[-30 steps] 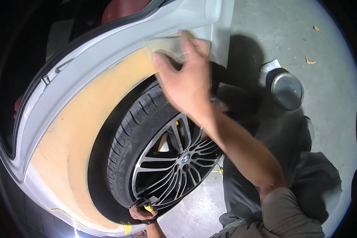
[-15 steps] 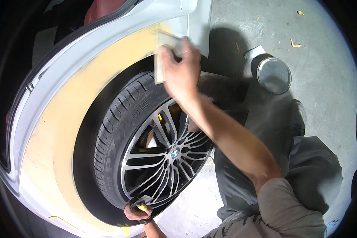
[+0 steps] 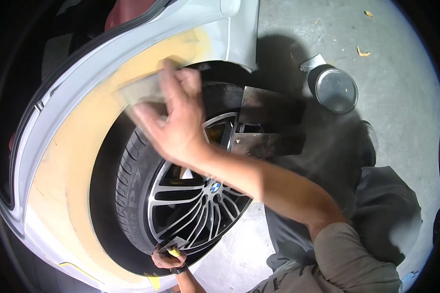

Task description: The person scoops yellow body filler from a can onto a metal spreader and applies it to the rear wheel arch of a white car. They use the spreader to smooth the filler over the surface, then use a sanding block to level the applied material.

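Blurred by motion, my right hand (image 3: 178, 115) grips a pale, translucent flat spreader (image 3: 142, 90), fingers and thumb on opposite sides. The spreader is over the beige filler-coated band (image 3: 78, 146) along the wheel arch of a white car body (image 3: 39, 124). Whether its edge touches there, I cannot tell. My left hand (image 3: 166, 259), wearing a dark wristband, is closed on a putty knife (image 3: 180, 242) near the wheel's lower edge. A bright yellow patch shows by its blade; handle or filler, I cannot tell. My right forearm crosses in front of the spoked wheel (image 3: 195, 207).
Dark flat plates (image 3: 273, 105) stick out right of the tyre (image 3: 137, 195). On the grey floor stand a round metal tin (image 3: 336, 91), a small pale piece (image 3: 313, 63) and yellowish scraps (image 3: 363, 52). Yellow tape (image 3: 154, 282) hangs at the panel's lower edge.
My right hand and the spreader have swept left and down along the arch, away from the panel's upper right end. The dark plates show more fully. My left hand has hardly moved.
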The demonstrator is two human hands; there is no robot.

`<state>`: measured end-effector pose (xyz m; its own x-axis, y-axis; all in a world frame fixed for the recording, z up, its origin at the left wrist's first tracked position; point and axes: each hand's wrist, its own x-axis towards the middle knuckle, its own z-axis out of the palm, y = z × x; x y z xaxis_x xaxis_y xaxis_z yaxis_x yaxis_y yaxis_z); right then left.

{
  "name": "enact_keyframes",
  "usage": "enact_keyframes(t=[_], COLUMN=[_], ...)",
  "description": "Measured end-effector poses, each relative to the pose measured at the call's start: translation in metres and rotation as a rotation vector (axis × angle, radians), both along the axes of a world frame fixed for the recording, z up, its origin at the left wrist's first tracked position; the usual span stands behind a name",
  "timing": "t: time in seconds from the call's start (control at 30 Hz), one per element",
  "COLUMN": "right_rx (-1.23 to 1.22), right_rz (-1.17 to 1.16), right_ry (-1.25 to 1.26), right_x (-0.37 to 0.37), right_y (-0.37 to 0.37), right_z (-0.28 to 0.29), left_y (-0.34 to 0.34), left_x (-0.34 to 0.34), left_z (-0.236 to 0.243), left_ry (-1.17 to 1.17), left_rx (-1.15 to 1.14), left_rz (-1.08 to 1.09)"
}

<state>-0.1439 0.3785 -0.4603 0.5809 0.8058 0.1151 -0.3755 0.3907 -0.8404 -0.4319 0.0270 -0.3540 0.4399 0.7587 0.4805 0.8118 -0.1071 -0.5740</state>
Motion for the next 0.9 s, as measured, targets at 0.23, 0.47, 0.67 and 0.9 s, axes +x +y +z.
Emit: enact_keyframes(t=[0.23,0.47,0.67,0.9], right_rx=[-0.300,-0.354,-0.195,-0.107], right_rz=[-0.083,-0.102,-0.186,-0.200], right_ry=[0.191,0.413,0.316,0.393], right_x=[0.018,0.031,0.005,0.004], right_y=[0.019,0.063,0.062,0.059], right_z=[-0.053,-0.098,-0.076,-0.074], left_y=[0.004,0.000,-0.006,-0.006], left_x=[-0.003,-0.012,-0.008,-0.016], left_z=[0.001,0.003,0.004,0.003], left_ry=[0.005,0.089,0.048,0.069], left_rx=[-0.033,-0.048,-0.067,-0.066], left_rz=[-0.090,-0.125,-0.052,-0.071])
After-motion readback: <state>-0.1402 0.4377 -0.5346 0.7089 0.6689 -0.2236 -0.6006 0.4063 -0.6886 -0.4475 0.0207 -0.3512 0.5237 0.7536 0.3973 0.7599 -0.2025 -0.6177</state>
